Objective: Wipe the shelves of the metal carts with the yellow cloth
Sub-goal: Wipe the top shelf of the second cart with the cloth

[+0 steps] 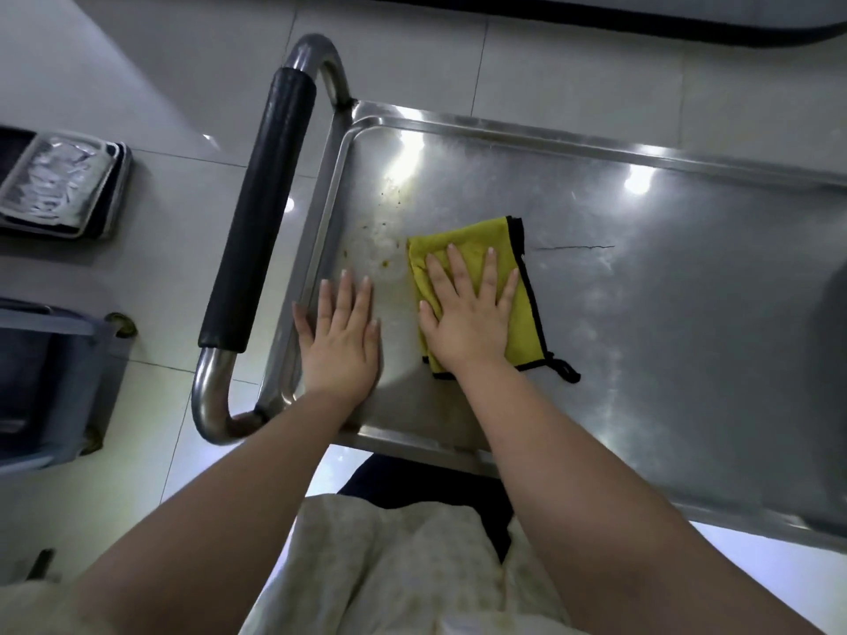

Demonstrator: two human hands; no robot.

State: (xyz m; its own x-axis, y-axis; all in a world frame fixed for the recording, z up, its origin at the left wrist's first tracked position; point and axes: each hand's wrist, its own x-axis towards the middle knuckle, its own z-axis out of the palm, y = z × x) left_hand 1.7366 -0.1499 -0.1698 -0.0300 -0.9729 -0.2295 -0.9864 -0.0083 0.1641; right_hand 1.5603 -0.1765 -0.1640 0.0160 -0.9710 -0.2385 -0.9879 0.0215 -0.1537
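The top shelf of the metal cart (641, 277) fills the middle of the view. A folded yellow cloth (476, 240) with black trim lies flat on it. My right hand (467, 313) presses on the cloth with straight, spread fingers. My left hand (339, 336) rests flat on the bare shelf beside the cloth, close to the left rim. Yellowish specks and a whitish smear of dirt (382, 240) sit on the steel just left of the cloth and beyond my left fingertips.
The cart's handle (256, 213), a steel tube with a black grip, runs along the shelf's left end. On the tiled floor to the left stand stacked metal trays (55, 185) and a grey bin (50, 382). A thin dark scratch (573, 247) marks the shelf.
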